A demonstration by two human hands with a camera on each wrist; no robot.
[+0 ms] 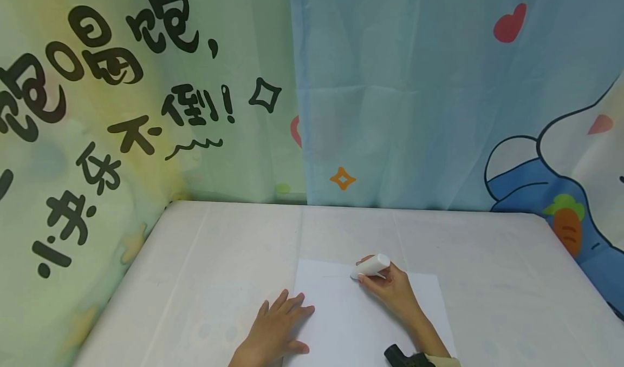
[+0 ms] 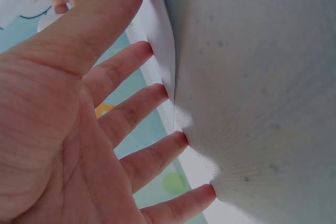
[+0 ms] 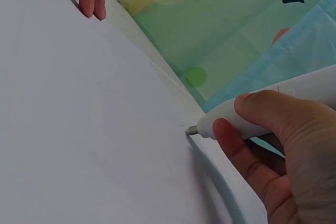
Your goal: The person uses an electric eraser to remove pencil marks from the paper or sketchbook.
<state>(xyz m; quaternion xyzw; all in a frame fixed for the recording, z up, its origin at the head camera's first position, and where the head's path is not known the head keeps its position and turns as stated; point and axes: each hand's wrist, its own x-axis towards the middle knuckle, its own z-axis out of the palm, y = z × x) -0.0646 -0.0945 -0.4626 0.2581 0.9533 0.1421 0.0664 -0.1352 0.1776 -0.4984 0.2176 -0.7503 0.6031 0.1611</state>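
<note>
In my right hand I grip a thick white pen with a tapered nose. Its narrow grey tip meets the white sheet of paper near the far edge, and the body slants up to the right. My left hand lies across the paper's left edge with fingers spread. In the left wrist view, the fingertips touch down along the sheet's edge and the cloth beside it. A faint line shows on the paper left of the pen in the head view.
A white cloth covers the table. A black strap or device sits at my right wrist. Behind the table hang printed curtains, green-yellow with dark characters at left, blue at right.
</note>
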